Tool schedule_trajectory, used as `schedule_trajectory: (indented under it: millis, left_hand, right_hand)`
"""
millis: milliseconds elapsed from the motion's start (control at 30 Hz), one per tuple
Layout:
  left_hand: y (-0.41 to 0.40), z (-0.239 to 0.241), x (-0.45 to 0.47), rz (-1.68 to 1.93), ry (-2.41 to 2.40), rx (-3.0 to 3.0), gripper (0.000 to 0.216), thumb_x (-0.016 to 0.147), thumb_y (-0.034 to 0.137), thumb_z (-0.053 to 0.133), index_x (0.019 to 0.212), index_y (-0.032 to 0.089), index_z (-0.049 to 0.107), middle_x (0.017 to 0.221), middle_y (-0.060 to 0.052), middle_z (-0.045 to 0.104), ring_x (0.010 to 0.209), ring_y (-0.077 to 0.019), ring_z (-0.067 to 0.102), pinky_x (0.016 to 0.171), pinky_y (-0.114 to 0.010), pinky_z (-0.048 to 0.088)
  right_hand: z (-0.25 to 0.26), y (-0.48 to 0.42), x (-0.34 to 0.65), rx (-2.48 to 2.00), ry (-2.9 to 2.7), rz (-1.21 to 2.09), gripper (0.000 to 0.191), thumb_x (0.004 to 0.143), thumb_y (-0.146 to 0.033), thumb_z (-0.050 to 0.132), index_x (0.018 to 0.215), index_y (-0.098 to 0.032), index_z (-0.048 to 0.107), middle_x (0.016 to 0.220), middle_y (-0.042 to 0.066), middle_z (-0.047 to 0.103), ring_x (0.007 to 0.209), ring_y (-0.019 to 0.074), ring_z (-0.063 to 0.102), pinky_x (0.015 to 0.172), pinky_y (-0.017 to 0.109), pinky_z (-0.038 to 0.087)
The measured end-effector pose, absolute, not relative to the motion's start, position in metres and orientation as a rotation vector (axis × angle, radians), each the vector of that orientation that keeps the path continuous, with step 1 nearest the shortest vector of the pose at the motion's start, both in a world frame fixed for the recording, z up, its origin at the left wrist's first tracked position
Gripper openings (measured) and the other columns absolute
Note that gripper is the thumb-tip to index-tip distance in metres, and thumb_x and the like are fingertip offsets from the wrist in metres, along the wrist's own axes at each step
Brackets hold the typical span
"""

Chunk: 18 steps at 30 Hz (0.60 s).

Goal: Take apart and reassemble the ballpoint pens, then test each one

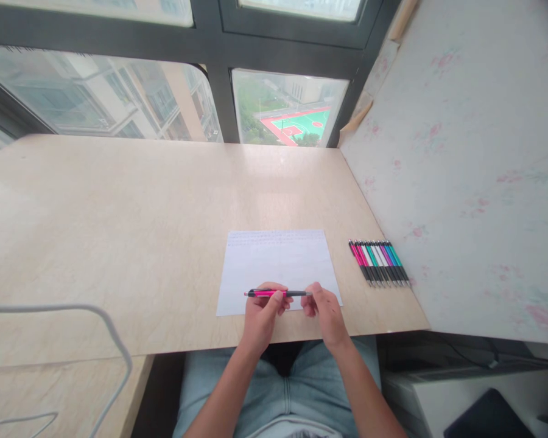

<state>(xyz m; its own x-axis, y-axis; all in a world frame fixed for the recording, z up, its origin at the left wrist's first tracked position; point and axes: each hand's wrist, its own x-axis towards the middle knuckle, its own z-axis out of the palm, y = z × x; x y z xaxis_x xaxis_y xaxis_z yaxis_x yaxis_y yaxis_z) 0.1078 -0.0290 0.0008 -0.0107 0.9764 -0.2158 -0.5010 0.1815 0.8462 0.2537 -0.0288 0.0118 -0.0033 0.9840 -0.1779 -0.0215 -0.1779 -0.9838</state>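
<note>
I hold a pink and black pen (274, 293) level above the near edge of a white sheet of paper (278, 261). My left hand (262, 313) is closed around the pink end. My right hand (324, 310) pinches the dark grip end with its fingertips. The paper lies flat on the pale wooden desk (141, 231) and has faint writing along its far edge. Both forearms come up from my lap below the desk's front edge.
A row of several coloured pens (379, 263) lies side by side at the desk's right, close to a flowered wall panel (475, 170). Windows (283, 115) run behind the desk. A white wire frame (95, 340) stands at the lower left.
</note>
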Motion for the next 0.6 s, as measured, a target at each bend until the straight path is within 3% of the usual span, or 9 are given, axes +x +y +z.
schedule_trajectory:
  millis: [100,267,600]
  left_hand:
    - [-0.030,0.000,0.107,1.317,0.995,0.762,0.017,0.082,0.031,0.070,0.091,0.016,0.070,0.074,-0.005,0.071,0.067,-0.0136,0.061,0.061,-0.023,0.044]
    - [-0.029,0.008,0.106,1.276,1.011,1.033,0.012,0.082,0.025,0.070,0.091,0.019,0.073,0.090,-0.005,0.070,0.085,-0.0180,0.063,0.077,-0.028,0.048]
    - [-0.031,0.008,0.105,1.172,1.076,1.052,0.018,0.083,0.030,0.068,0.096,0.018,0.072,0.091,-0.007,0.071,0.081,-0.0192,0.064,0.076,-0.030,0.051]
  right_hand:
    - [0.010,-0.029,0.248,-1.290,-0.984,1.443,0.059,0.096,-0.060,0.038,0.058,-0.018,0.056,0.048,-0.003,0.042,0.048,0.0104,0.036,0.049,0.026,0.026]
    - [0.016,-0.027,0.238,-1.293,-0.851,1.532,0.057,0.087,-0.061,0.054,0.049,-0.019,0.044,0.046,-0.005,0.033,0.046,0.0087,0.027,0.047,0.026,0.017]
    - [0.015,-0.025,0.240,-1.314,-0.766,1.564,0.055,0.085,-0.060,0.057,0.050,-0.019,0.046,0.044,-0.006,0.033,0.045,0.0081,0.026,0.047,0.026,0.017]
